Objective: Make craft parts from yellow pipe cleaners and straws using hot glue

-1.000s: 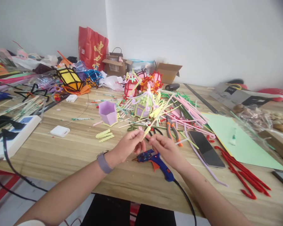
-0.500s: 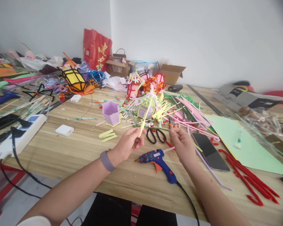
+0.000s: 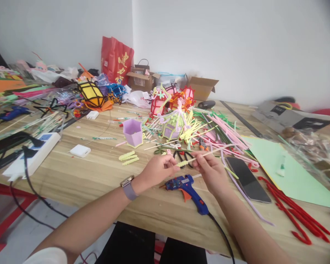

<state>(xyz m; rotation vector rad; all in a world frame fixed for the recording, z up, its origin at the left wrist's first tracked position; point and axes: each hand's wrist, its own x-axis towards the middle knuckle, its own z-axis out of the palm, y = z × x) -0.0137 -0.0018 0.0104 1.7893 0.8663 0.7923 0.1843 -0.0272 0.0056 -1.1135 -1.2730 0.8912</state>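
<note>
A pale yellow-green pipe cleaner coil (image 3: 183, 163) is wound round one end of a thin wooden stick (image 3: 221, 149). My left hand (image 3: 155, 171) pinches the coil's end between thumb and fingers. Closed on the stick just right of the coil is my right hand (image 3: 213, 174). The stick slants up to the right past it. Black-handled scissors (image 3: 176, 158) lie behind the hands, partly covered. Below them a blue glue gun (image 3: 192, 190) rests on its side. Several loose yellow-green coils (image 3: 129, 157) lie to the left, near a purple hexagonal cup (image 3: 133, 134).
Behind the hands, a pipe cleaner lantern (image 3: 170, 130) stands among loose yellow, pink and green stems. On the right are a phone (image 3: 249, 179), red pipe cleaners (image 3: 294, 211) and a green sheet (image 3: 294, 176). A white power strip (image 3: 34, 156) and charger (image 3: 80, 150) sit left.
The stick has swung from steep to nearly level, pointing right. My right hand has come in from the side and taken hold of it. The view has shifted slightly.
</note>
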